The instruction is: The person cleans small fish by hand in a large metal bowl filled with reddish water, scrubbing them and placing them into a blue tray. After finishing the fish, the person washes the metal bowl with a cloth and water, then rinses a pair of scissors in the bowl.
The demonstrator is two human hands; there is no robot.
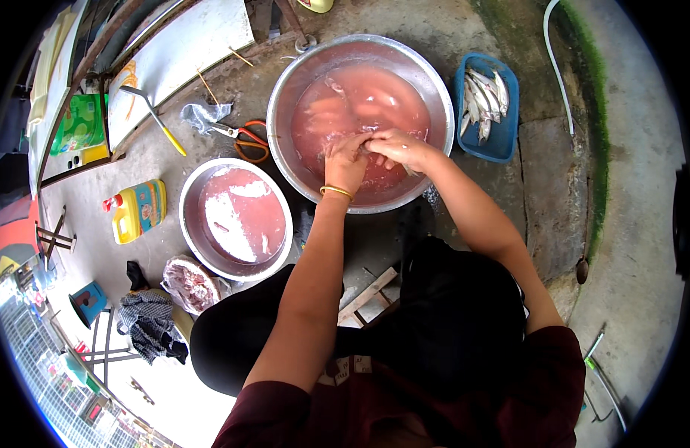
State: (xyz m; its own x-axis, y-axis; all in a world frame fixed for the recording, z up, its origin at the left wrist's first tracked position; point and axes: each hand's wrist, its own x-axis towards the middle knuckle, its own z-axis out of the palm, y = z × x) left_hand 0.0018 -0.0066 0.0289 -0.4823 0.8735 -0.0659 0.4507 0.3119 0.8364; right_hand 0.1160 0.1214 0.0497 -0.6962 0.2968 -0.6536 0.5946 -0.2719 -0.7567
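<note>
Both hands meet over the near part of a large metal basin [443,112] of reddish water. My left hand [346,160], with a yellow band at its wrist, is closed, its fingertips against those of the other hand. Curled fingers form a grip in my right hand [399,149]. Most of what lies between them is hidden; a pale silvery tip, like part of a small fish [412,171], shows below the right hand. Pale, blurred shapes lie under the water. To the right, a blue plastic basket [498,154] holds several small silvery fish [484,101].
A smaller metal basin [283,250] with reddish water stands left of my knees. Nearby are orange-handled scissors [253,142], a plastic bag [203,116], a yellow jug [139,211] and a bag-lined container [189,285] of pinkish scraps. A yellow-handled spatula [156,119] leans against a white board [203,45].
</note>
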